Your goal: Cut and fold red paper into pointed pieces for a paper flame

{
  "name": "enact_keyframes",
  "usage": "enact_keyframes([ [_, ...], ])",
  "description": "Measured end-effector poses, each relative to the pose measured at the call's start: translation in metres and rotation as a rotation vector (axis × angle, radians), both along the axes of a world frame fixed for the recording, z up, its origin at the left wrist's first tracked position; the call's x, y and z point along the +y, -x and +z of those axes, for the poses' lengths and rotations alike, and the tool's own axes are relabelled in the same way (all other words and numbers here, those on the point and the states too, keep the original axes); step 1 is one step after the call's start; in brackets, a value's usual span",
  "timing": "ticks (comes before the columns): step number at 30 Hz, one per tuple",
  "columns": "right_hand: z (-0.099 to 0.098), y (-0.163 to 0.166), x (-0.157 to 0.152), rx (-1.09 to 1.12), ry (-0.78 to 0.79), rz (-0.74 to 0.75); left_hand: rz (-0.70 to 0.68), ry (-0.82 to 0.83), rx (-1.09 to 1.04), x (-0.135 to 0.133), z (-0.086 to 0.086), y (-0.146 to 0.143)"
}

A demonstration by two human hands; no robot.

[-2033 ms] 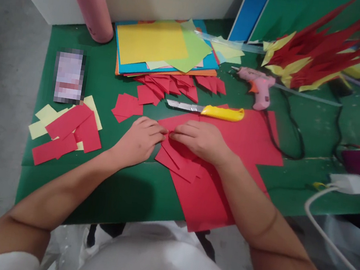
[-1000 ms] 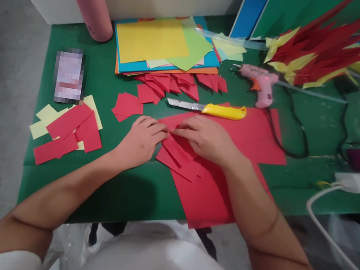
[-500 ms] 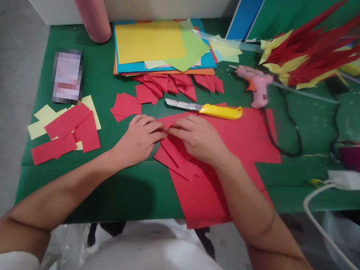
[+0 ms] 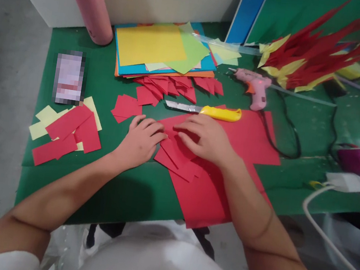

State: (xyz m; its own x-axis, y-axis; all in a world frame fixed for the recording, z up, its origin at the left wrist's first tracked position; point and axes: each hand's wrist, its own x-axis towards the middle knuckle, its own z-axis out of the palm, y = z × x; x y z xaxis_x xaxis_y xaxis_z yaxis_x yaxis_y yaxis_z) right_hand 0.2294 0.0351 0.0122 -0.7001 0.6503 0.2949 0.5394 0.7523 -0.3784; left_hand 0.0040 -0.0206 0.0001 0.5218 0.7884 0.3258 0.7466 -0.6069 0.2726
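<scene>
Over small red paper strips (image 4: pixel 179 158), my left hand (image 4: pixel 141 140) has its fingers bent, with thumb and fingertips closed on the left end of a red paper piece (image 4: pixel 169 144). The exact grip is partly hidden. My right hand (image 4: pixel 204 138) hovers just right of it, thumb and fingers apart, nothing visible between them. Beneath lie large red paper sheets (image 4: pixel 204 201). A yellow utility knife (image 4: pixel 222 113) with its blade out rests above my right hand. Folded red paper pieces (image 4: pixel 174 84) lie beyond, and a few more red pieces (image 4: pixel 127 108) sit near my left hand.
Left are red and yellow paper pieces (image 4: pixel 66 129), a blurred-out phone (image 4: pixel 69 78) and a pink bottle (image 4: pixel 94 14). Behind is a stack of coloured paper (image 4: pixel 149 44). A pink glue gun (image 4: pixel 257 85) trails a cord near a red-yellow paper craft (image 4: pixel 299 58) and white plug (image 4: pixel 347 181).
My right hand has drawn slightly right, away from my left fingertips, and its thumb and fingers have parted. My left hand stays at the paper's left end.
</scene>
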Motion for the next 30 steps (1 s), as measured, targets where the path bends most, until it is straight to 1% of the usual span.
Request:
enact_keyframes([
  [9,-0.008,0.014,-0.008,0.107,0.218,-0.164,-0.016,0.018,-0.023,0.0,0.002,0.001],
  [15,-0.008,0.018,-0.009,0.124,0.263,-0.233,-0.014,0.047,0.005,-0.001,0.002,-0.001],
  [24,-0.013,0.018,-0.007,0.126,0.221,-0.233,0.04,0.087,0.056,-0.004,0.001,-0.004],
  [27,-0.013,0.015,-0.007,0.123,0.209,-0.197,0.054,0.095,0.071,-0.006,0.001,-0.005],
  [30,-0.012,0.012,-0.006,0.123,0.191,-0.13,0.06,0.096,0.09,-0.007,0.001,-0.006],
])
